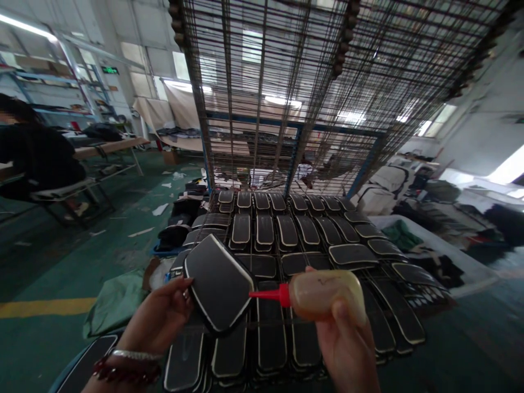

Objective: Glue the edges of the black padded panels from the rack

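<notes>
A dark five-sided panel [219,284] with a pale line around its edge is raised and tilted at the centre left. My left hand [170,308] pinches its left edge between thumb and fingers. Wrapped around a squeeze bottle [323,295] of yellowish liquid is my right hand [346,341]. The bottle lies sideways, and the tip of its red nozzle touches or nearly touches the panel's right edge. Beneath both hands, many dark panels [272,344] with pale rims rest in rows on a wire rack.
Raised wire shelves [262,117] slope above the rows. A green cloth bag [114,303] is on the floor at left. Far left, a person [41,150] sits by a table [110,146]. A pale bin [442,256] with fabric stands at right.
</notes>
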Available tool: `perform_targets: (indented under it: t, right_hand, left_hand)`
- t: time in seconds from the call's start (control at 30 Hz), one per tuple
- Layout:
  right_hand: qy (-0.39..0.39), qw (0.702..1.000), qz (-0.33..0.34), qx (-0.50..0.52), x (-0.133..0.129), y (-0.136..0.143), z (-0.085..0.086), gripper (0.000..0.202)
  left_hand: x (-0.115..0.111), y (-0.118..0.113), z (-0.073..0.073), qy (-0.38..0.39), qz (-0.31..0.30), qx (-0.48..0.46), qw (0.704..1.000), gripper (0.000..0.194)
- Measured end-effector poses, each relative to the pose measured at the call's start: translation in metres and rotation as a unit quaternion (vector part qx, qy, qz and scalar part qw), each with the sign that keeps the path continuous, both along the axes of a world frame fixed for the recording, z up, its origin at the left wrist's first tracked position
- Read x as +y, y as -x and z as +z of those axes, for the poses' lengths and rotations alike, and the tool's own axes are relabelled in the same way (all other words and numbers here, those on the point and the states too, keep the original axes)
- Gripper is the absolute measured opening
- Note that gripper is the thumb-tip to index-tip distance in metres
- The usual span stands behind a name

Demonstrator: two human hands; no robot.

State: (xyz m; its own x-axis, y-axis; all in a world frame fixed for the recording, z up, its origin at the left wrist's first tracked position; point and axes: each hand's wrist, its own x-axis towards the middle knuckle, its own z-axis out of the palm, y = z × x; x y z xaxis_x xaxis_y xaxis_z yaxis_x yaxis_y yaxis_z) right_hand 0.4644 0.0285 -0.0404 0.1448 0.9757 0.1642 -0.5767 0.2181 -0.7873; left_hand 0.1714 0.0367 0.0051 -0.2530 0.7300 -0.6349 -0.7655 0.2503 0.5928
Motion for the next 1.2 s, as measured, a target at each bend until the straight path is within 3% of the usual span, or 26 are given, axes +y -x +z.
perform_targets:
  t: [0.1,0.4,0.57,0.73,0.9,1.03,1.13,1.2]
  right_hand:
    - [-0.006,1.000,-0.004,0.005,0.001,0.000,-0.003,0.036]
    - [0.012,1.000,0.018,0.020,-0.004,0.005,-0.024,0.051]
    - [0.019,0.999,0.028,0.037,-0.012,0.018,-0.028,0.040]
    - [-0.011,1.000,0.025,0.014,0.000,0.011,-0.020,0.041]
    - [-0.032,0.998,-0.063,-0.007,0.015,0.000,-0.004,0.044]
    - [0.005,1.000,-0.001,0.010,0.004,0.010,-0.012,0.046]
    - [0.074,0.993,0.062,0.065,-0.004,0.022,-0.023,0.041]
    - [0.122,0.981,0.104,0.106,0.000,0.025,-0.019,0.035]
  left_hand:
    - [0.000,-0.007,0.000,0.021,0.038,-0.027,0.999,0.033]
    - [0.005,-0.019,0.004,-0.001,0.049,-0.032,0.998,0.034]
    - [0.006,-0.020,0.002,-0.013,0.056,-0.025,0.998,0.033]
    - [0.005,-0.024,0.006,0.001,0.075,-0.015,0.997,0.034]
    - [0.003,-0.024,0.005,0.009,0.087,-0.023,0.996,0.034]
    - [0.004,-0.022,0.000,0.009,0.090,-0.034,0.995,0.032]
    - [0.006,-0.021,-0.005,0.008,0.104,-0.038,0.994,0.031]
    - [0.007,-0.020,-0.008,0.011,0.118,-0.037,0.992,0.032]
